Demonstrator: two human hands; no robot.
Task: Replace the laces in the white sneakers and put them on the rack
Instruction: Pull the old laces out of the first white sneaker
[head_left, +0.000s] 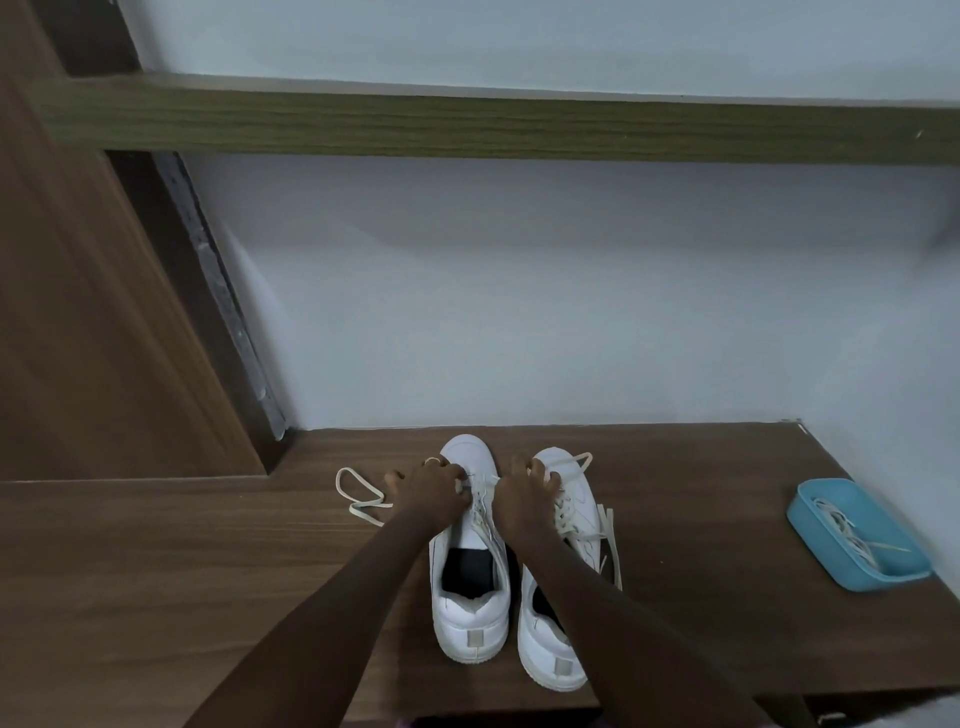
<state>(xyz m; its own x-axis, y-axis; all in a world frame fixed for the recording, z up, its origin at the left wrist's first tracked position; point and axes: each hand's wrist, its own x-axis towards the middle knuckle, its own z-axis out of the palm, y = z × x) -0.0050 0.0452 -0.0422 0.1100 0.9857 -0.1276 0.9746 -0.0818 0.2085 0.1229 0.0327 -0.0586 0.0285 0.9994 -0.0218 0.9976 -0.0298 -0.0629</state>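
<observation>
Seen from the head camera, 2 white sneakers stand close together on the brown wooden bench (208, 571), with their toes toward the pale wall. The left sneaker (470, 571) and the right sneaker (558, 639) are both partly laced. The left hand (434, 486) and the right hand (524, 491) sit over the left sneaker's front eyelets. Their fingers are curled, each pinching the cream lace (480, 475) stretched between them. A loose loop of lace (358, 491) lies on the wood beside the left hand. Well off to the right, a blue tray (821, 540) holds a tangle of other laces (847, 527).
</observation>
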